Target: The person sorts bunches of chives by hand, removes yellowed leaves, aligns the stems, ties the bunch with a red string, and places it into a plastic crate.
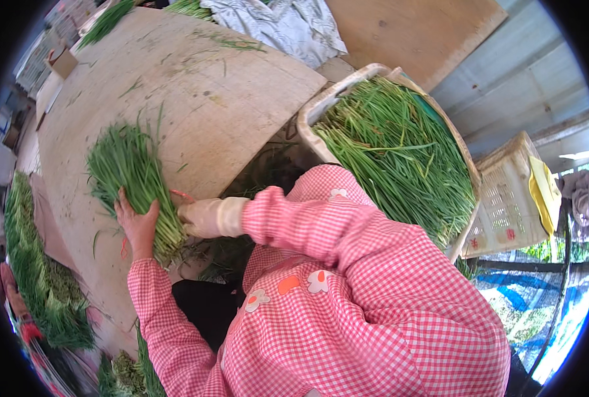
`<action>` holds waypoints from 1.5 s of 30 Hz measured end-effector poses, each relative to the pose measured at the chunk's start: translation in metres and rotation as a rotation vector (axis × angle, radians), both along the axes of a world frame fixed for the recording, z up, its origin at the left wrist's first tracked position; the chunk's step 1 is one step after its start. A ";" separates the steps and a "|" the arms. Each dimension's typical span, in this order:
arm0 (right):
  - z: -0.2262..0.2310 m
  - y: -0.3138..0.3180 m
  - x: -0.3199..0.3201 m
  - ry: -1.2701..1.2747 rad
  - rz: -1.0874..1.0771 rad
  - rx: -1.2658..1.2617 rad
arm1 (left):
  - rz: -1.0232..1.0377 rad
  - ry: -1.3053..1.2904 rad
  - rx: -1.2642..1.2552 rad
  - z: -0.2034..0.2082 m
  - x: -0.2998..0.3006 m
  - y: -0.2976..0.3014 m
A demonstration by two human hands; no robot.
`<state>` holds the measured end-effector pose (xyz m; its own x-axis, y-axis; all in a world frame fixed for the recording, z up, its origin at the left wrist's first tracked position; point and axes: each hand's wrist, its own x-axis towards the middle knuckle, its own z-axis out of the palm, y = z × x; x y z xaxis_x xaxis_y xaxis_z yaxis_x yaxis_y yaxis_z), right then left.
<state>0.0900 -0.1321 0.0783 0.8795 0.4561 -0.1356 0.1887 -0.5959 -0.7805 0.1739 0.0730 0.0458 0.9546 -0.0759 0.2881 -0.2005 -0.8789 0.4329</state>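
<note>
Curling over the green bunch (126, 159), the left grip (137, 225) clasps its stalks from the left, seemingly to hold them together. The bunch lies between both grips on the table (241, 86). The gloved right grip (200, 217) touches its other side, fingers partly hidden; whether it is closed I cannot tell. A red strand (183, 195) shows just above it. Right of both grips stands a crate (303, 126) of loose greens (394, 152); farther right, a pale crate (499, 192) bears red marks too small to read.
</note>
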 end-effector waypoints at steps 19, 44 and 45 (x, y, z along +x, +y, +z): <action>-0.115 -0.296 -0.110 0.260 -0.944 -0.806 | -0.127 0.096 -0.036 0.013 0.010 0.020; -0.049 -0.321 -0.122 0.345 -0.678 -0.055 | 0.030 0.044 -0.021 0.038 -0.001 0.018; -0.034 -0.326 -0.124 0.328 -0.627 -0.014 | 0.056 0.002 0.006 0.045 -0.004 0.020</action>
